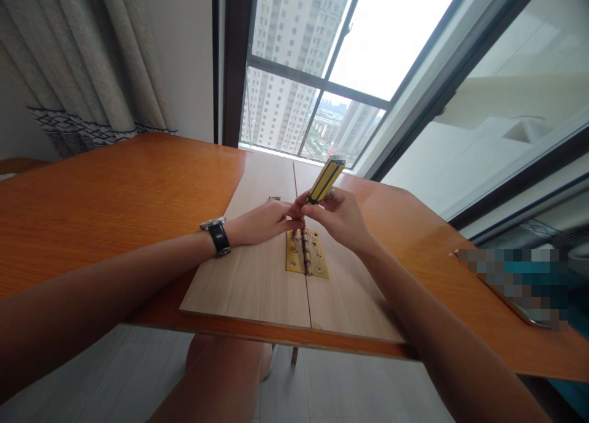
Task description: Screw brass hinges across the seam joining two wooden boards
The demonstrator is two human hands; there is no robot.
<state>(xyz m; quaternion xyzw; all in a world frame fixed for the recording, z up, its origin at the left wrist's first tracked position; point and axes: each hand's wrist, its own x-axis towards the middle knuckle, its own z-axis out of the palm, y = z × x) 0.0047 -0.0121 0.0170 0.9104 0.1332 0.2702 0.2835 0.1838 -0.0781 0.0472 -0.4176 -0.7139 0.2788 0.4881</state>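
Observation:
A yellow-and-black screwdriver (326,181) is tilted in the grip of my right hand (341,217), its handle leaning up and to the right. My left hand (271,220) meets it just above a brass hinge (317,257), fingers pinched together at the screwdriver's lower end. Whatever those fingertips hold is hidden, as is the screwdriver's tip. The hinge lies open across the seam between two pale wood boards (248,288), with a leaf on each; some of its holes show. Part of another small metal piece (275,198) peeks out behind my left hand.
The boards rest on an orange-brown wooden table (184,183), whose front edge is close to my legs. At the right lies a blurred-out flat object (519,282). Beyond the table stand a window (317,79) and, at left, a grey curtain (92,54).

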